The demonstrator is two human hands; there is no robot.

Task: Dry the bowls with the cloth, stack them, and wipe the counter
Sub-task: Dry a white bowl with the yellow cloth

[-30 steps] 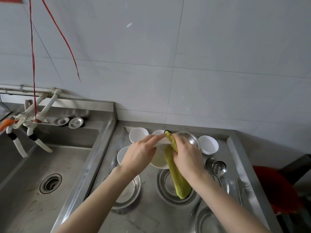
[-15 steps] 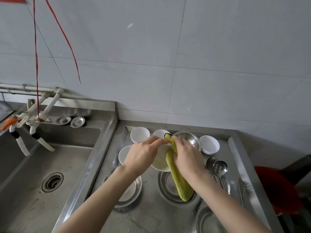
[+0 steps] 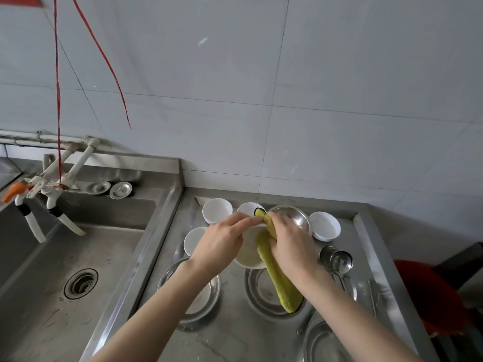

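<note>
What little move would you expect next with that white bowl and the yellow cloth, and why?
Probably the left hand should turn the white bowl a little, so the cloth reaches fresh surface. The right hand holds the cloth against one side of the bowl only, and the rest hangs loose.

held bowl [image 3: 248, 253]: hiding mostly behind the left grip [image 3: 222, 246] and the cloth [image 3: 279, 283].
steel plate [image 3: 321, 343]: running off the bottom edge.
</note>
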